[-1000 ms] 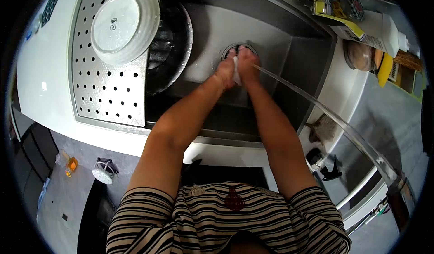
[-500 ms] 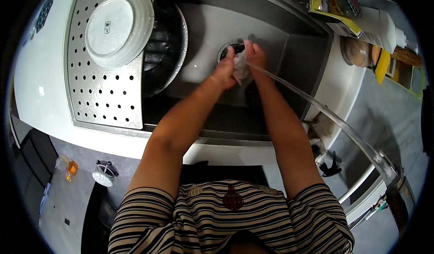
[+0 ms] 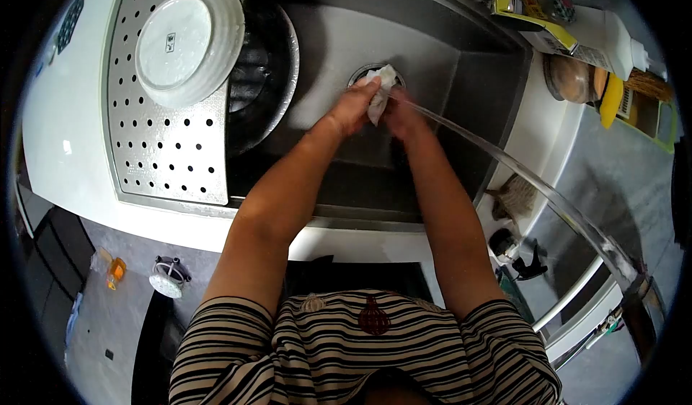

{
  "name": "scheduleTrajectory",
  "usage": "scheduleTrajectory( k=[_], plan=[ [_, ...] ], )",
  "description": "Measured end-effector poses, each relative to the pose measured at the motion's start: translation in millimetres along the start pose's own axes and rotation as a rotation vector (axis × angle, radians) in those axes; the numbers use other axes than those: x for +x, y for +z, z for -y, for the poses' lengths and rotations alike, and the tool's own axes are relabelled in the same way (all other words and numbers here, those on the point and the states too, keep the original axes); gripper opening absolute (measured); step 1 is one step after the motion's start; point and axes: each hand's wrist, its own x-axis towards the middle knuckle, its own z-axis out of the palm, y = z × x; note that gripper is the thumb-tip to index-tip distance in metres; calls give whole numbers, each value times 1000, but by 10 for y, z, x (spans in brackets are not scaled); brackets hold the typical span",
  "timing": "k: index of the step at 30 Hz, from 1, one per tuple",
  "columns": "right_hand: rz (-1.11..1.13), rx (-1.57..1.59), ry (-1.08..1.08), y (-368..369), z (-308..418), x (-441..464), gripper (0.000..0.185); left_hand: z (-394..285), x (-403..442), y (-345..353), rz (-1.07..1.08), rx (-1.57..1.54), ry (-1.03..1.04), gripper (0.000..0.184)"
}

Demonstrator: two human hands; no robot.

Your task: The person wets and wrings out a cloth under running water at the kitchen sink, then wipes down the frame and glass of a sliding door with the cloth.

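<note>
Over the drain (image 3: 358,72) of the dark sink (image 3: 346,37), my left hand (image 3: 352,107) grips a crumpled white cloth (image 3: 380,96), its thumb pressed on top. My right hand (image 3: 404,115) is close beside the cloth on the right; motion and the water stream (image 3: 468,134) blur its fingers, so whether they grip it I cannot tell. The water runs in from the lower right and meets the cloth between both hands.
A perforated metal tray (image 3: 158,145) spans the sink's left side, bearing an upside-down white bowl (image 3: 173,41). A dark round pan (image 3: 277,80) sits partly under it. Along the right ledge stand a white bottle (image 3: 613,44) and a yellow-edged box (image 3: 540,30).
The cloth has shifted and now sticks up above my left hand, over the drain. My right hand has dropped lower, its fingers no longer stretched up past the cloth.
</note>
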Motion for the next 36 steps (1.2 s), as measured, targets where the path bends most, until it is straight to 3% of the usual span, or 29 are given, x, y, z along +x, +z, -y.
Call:
scheduleTrajectory(
  k=[2,6,8,10,11,12,13,14,15,16,19,20,21,22,23,25,26,27,28,29,30,31,33,35,36],
  plan=[
    [-55,71,-303,-38,60,-4,37,4,-13,20,35,-10,17,39],
    [-142,234,-376,-3,118,-9,27,-5,-36,15,-178,85,45,44],
    [-359,-747,-418,196,75,-208,25,-7,17,-75,-178,-292,-17,38],
    [-124,-1040,-676,341,-225,-411,27,7,109,-179,-194,-195,-96,39],
    [-122,-1038,-672,406,-304,-390,27,22,120,-208,-209,-98,-178,40],
    [-201,-1340,-814,465,-369,-364,26,-83,-145,132,-348,-175,-162,41],
    [-286,-1525,-883,455,-311,-288,27,44,-49,87,-350,-175,-163,41],
    [-390,-1705,-949,449,-248,-217,28,245,108,-45,-158,-348,-120,43],
    [-454,-1526,-1186,424,-54,-93,28,264,176,-55,42,-514,-72,46],
    [-538,-1241,-716,380,87,-28,26,244,283,-64,-58,-376,-174,36],
    [-519,-1121,-596,438,191,-35,21,95,134,60,-155,-292,-110,29],
    [-437,-1838,-1042,397,75,-38,16,254,317,-153,-150,-294,-106,29],
    [-435,-1841,-1049,492,-42,-165,16,577,646,-533,-137,138,38,32],
    [-335,-1761,-1072,622,-227,-365,15,618,604,-551,-124,351,98,33],
    [-309,-1805,-914,618,-165,-361,16,660,563,-569,-126,563,162,35],
    [-259,-1894,-591,609,-40,-354,17,69,-109,69,-197,-138,-144,30],
    [-409,-1468,-509,245,45,-54,22,195,137,1,-99,-249,-171,35],
    [-527,-1032,-429,31,109,198,26,43,-7,203,-141,-123,-236,42],
    [-533,-1027,-447,-28,129,341,26,20,-4,221,-63,-158,-219,46],
    [-512,-812,-466,-128,119,406,31,85,-3,235,14,-204,-215,50],
    [-493,-600,-478,-164,167,327,35,226,12,195,27,-209,-222,50],
    [-507,-604,-493,-201,218,230,35,306,57,126,18,-241,-158,45],
    [48,20,-221,33,346,-258,35,124,-1,120,37,-256,-73,40],
    [118,-666,-126,19,394,-493,39,-147,-350,292,13,-190,-131,43],
    [62,-1110,-273,125,515,-743,41,-137,-341,285,-13,-205,-155,43]
  ],
)
